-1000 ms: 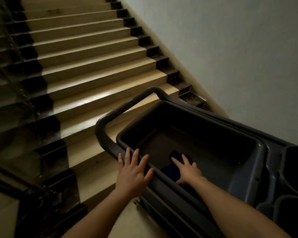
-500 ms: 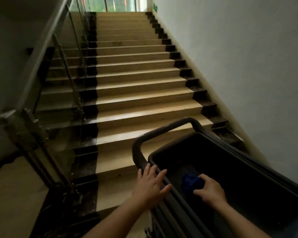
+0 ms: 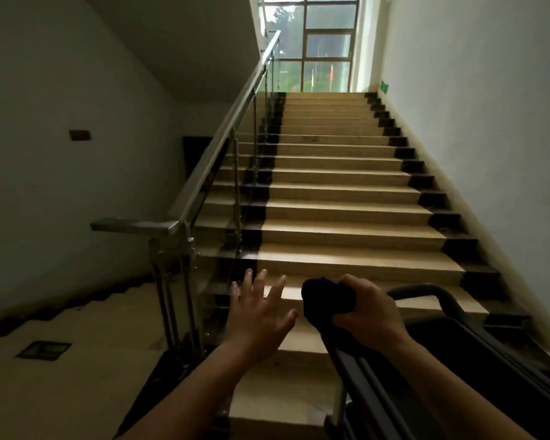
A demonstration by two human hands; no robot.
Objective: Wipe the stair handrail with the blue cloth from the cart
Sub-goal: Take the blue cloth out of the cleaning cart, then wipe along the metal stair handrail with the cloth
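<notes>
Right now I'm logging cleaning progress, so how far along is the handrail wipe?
Done: the blue cloth is out of the cart, bunched in the right hand above the cart's rim. In hand: the left hand is open and empty, fingers spread, toward the railing side. Left: everything on the handrail itself; neither the cloth nor a hand touches it yet, so no wiping has begun.

One head-worn view looks from the foot of a staircase [image 3: 340, 217], facing forward and up the flight toward a far window [image 3: 318, 42]. The near edge takes in the person's forearms, the left hand [image 3: 254, 312] and the right hand [image 3: 369, 315] close below the lens. The handrail [image 3: 223, 134] runs up the left; the cart [image 3: 442, 360] sits near right. No second view shares it.
</notes>
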